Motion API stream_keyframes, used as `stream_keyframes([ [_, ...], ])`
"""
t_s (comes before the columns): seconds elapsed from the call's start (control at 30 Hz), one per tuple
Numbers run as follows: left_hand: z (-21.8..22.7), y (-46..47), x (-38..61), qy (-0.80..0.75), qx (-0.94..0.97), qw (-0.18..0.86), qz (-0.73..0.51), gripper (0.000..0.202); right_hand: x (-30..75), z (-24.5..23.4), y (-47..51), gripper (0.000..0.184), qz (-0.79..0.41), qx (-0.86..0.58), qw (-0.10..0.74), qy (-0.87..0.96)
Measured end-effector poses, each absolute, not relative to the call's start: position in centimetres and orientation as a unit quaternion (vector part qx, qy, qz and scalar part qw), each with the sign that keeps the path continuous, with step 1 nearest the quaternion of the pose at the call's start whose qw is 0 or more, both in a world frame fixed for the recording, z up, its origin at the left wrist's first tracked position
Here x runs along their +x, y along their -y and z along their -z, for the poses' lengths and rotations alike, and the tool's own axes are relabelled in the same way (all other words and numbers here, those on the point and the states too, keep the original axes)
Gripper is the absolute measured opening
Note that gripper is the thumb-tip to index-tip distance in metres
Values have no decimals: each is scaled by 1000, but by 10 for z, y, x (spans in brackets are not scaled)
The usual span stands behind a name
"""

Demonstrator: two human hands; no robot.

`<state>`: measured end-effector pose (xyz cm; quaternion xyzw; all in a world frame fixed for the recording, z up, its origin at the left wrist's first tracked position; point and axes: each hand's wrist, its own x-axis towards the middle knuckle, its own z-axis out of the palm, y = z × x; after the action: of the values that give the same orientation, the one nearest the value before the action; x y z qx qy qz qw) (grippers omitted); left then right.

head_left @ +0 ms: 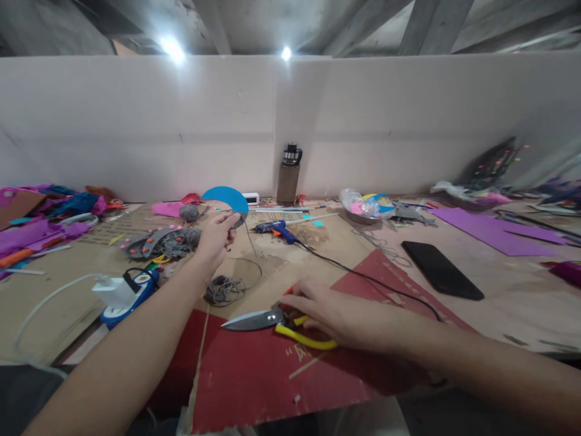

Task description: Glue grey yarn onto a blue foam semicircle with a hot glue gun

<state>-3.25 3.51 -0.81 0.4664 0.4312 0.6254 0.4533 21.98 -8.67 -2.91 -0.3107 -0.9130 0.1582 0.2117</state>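
Note:
My left hand (216, 237) is raised over the table and pinches the lower edge of a blue half-round piece of foam (226, 197); a thin grey thread hangs from it down toward a small bundle of grey yarn (224, 289). My right hand (324, 312) rests flat on the red cardboard sheet (254, 375), its fingers over the yellow handles of a pair of scissors (272, 324) whose shut blades point left.
A blue glue gun (276, 229) lies mid-table with its black cord running right. A black phone (441, 269), purple sheets (494, 231), a brown bottle (289, 175), a bowl of scraps (365, 207), grey felt pieces (166, 241), a blue-white device (129, 290) and coloured scraps (40, 221) surround it.

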Motion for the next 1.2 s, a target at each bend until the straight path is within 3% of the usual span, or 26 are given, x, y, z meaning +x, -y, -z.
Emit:
stream_keyframes([
  [0.07,9,-35,-32,-429,473,455,-620,29,210,20,79,34,-178,-262,119,941],
  [0.1,10,-34,-31,-429,477,458,-616,29,207,15,72,30,-171,-262,120,942],
  [0.3,11,-30,-22,-431,493,460,-599,31,178,7,11,21,-188,-405,411,795],
  [0.43,9,-21,-12,-425,517,446,-594,32,157,20,-8,17,-296,-410,547,667],
  [0.63,6,-6,0,-467,600,343,-552,28,140,28,2,42,-509,-274,573,580],
  [0.73,4,0,4,-479,630,297,-534,26,136,28,5,46,-564,-293,550,541],
  [0.9,2,4,6,-498,641,275,-515,26,143,27,6,30,-434,-434,560,557],
  [1.0,4,4,6,-497,649,282,-502,25,150,21,9,18,-356,-436,560,608],
  [1.2,9,0,5,-468,637,347,-505,27,157,13,10,17,-277,-427,580,636],
])
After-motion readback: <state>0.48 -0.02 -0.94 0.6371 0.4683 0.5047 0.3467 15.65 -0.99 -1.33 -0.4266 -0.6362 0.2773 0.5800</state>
